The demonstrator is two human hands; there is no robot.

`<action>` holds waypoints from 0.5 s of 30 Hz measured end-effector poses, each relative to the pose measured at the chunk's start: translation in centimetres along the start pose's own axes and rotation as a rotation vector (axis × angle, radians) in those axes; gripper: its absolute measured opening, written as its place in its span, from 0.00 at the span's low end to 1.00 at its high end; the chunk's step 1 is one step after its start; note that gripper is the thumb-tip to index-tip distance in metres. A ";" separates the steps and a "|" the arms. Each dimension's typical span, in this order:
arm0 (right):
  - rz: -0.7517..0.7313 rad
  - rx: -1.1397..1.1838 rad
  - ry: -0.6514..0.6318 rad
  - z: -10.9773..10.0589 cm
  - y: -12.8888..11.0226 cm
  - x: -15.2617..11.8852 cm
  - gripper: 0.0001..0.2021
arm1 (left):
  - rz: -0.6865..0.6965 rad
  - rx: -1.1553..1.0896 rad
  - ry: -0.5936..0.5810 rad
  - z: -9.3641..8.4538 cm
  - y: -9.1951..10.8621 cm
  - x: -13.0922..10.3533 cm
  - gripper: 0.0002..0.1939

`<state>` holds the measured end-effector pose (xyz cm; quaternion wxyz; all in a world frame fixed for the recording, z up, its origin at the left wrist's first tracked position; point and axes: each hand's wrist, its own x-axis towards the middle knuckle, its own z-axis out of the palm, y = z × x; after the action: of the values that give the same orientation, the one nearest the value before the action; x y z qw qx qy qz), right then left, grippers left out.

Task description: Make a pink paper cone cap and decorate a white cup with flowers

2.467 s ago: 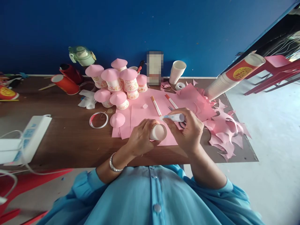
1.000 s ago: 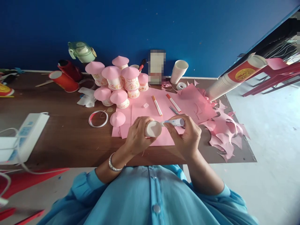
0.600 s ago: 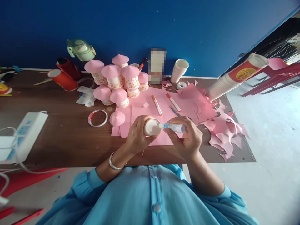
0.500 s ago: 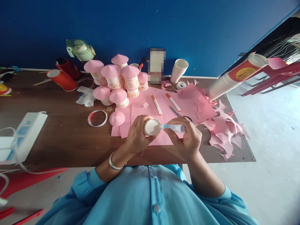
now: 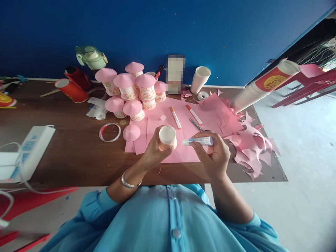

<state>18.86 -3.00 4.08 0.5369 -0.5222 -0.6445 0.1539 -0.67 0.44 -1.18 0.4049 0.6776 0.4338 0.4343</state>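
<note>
My left hand (image 5: 154,150) is closed round a small paper cup (image 5: 168,136), its pale flat end facing up. Between the thumb and fingers of my right hand (image 5: 215,154) lies a glue stick (image 5: 198,141), held sideways with its tip pointing at the cup and a small gap between them. Under both hands spreads pink paper (image 5: 181,154). A pink paper cone (image 5: 131,133) lies left of my left hand. Several decorated paper cups with pink cone tops (image 5: 132,107) stand behind it. Scissors (image 5: 196,125), partly hidden, lie behind my right hand.
Two markers (image 5: 194,114) lie on the pink paper. Pink scraps (image 5: 253,150) and a leaning stack of paper cups (image 5: 252,94) are at the right. A tape roll (image 5: 109,132), a power strip (image 5: 34,150) and a red cup (image 5: 70,91) are at the left.
The glue stick has moved right, away from the cup it was touching. My left hand has tilted the cup so that more of its side shows.
</note>
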 end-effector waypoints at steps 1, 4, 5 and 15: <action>-0.001 0.010 0.004 0.1 -0.2 0.1 0.04 | 0.042 0.047 0.008 0.0 0.0 0.0 0.26; -0.039 0.036 0.000 0.4 -0.9 0.4 0.05 | 0.175 0.250 0.066 0.1 0.2 0.0 0.24; -0.058 0.040 -0.006 0.6 -1.0 0.5 0.05 | 0.214 0.302 0.083 0.1 0.4 0.0 0.24; -0.141 0.001 -0.015 2.2 -1.8 0.8 0.06 | 0.378 0.549 0.192 0.3 0.4 -0.1 0.26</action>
<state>16.18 -2.27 5.09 0.5419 -0.4739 -0.6836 0.1199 -0.38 0.18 -0.95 0.0771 0.7857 0.4373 0.4306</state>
